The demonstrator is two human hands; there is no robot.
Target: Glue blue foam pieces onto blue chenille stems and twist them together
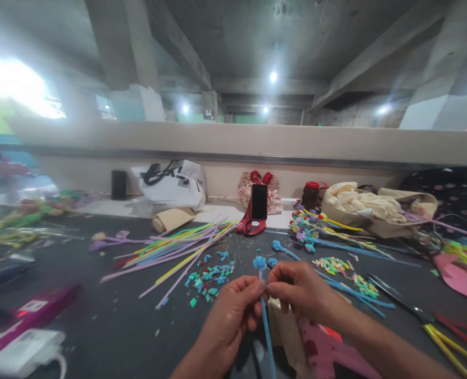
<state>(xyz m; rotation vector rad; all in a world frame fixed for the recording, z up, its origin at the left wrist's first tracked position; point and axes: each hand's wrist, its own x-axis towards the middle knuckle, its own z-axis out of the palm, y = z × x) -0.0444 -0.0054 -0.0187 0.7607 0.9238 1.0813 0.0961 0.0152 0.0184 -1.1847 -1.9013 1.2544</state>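
A blue fuzzy stem with a small blue flower head on top stands upright between my hands. My left hand pinches the stem just below the flower, thumb against fingers. Close beside it on the right, my right hand has its fingertips pressed together at the same stem; what exactly lies between them is too small to make out. Just behind the hands are another blue flower and a blue-headed stem lying on the dark table.
Loose colored stems and cut bits lie to the left. Finished-looking flowers, more bits and scissors are on the right. A phone, white bag and cloth bag stand behind.
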